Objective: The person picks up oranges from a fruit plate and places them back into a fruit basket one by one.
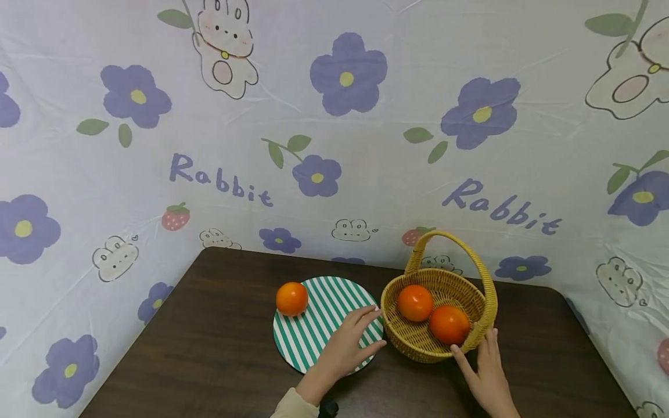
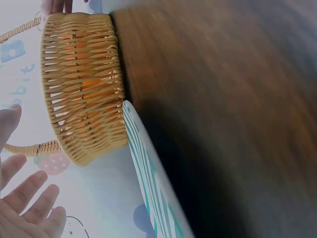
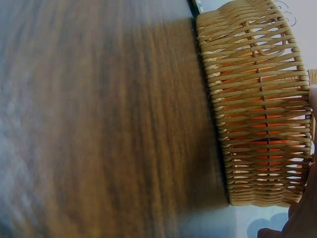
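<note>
A yellow wicker basket [image 1: 413, 348] with an arched handle stands on the right part of the table. Inside it lie two glossy, round orange-red fruits [image 1: 415, 303]. My left hand [image 1: 347, 342] reaches over a round green-and-white striped mat [image 1: 292, 342], its spread fingers beside the basket's left rim and holding nothing. On the basket's near right side, my right hand [image 1: 486, 371] has its thumb at the rim and its extended fingers along the outside by the handle's base. At the mat's upper left rests an orange [image 1: 291, 299].
The dark wooden table [image 1: 209, 325] extends left and in front of the mat. A pale cloth [image 1: 376, 145] with flowers, rabbits and lettering hangs behind it. The mat's right edge meets the basket's base.
</note>
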{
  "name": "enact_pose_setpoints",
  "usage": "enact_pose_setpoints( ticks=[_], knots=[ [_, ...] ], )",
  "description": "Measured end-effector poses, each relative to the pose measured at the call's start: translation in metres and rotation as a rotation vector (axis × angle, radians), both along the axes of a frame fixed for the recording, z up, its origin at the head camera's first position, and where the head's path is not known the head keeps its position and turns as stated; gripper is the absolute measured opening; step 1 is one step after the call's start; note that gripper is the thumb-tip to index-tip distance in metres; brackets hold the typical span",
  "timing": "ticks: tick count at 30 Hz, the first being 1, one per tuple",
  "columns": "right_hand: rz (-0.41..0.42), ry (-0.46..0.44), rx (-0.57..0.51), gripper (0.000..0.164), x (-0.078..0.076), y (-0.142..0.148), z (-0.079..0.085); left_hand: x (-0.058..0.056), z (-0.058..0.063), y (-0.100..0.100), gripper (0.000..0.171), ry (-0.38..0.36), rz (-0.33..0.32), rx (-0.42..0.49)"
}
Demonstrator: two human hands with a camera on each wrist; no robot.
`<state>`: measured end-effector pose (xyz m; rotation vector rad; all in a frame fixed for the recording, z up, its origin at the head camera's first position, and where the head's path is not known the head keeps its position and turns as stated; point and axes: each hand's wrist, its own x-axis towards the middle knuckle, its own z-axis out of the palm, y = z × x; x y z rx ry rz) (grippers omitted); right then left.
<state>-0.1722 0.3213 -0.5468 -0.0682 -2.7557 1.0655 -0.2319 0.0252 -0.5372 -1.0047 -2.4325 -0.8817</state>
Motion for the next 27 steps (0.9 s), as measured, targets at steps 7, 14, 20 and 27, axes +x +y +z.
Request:
enact_pose_setpoints(
  ticks=[7, 14, 20, 27],
  knots=[
    [0.004, 0.016, -0.009, 0.079, 0.001, 0.0, 0.0, -0.001, 0.001, -0.009, 0.061, 0.027, 0.006, -0.001],
    [0.005, 0.006, -0.009, 0.08, 0.0, 0.0, 0.0, 0.0, 0.002, -0.019, 0.061, 0.039, 0.018, -0.01],
    [0.001, -0.034, -0.011, 0.082, 0.0, 0.0, 0.001, -0.002, -0.001, -0.028, 0.062, 0.028, 0.036, -0.011],
    [0.002, -0.011, -0.02, 0.082, 0.0, 0.0, 0.0, -0.003, -0.003, -0.036, 0.063, -0.002, 0.05, -0.017]
  ],
)
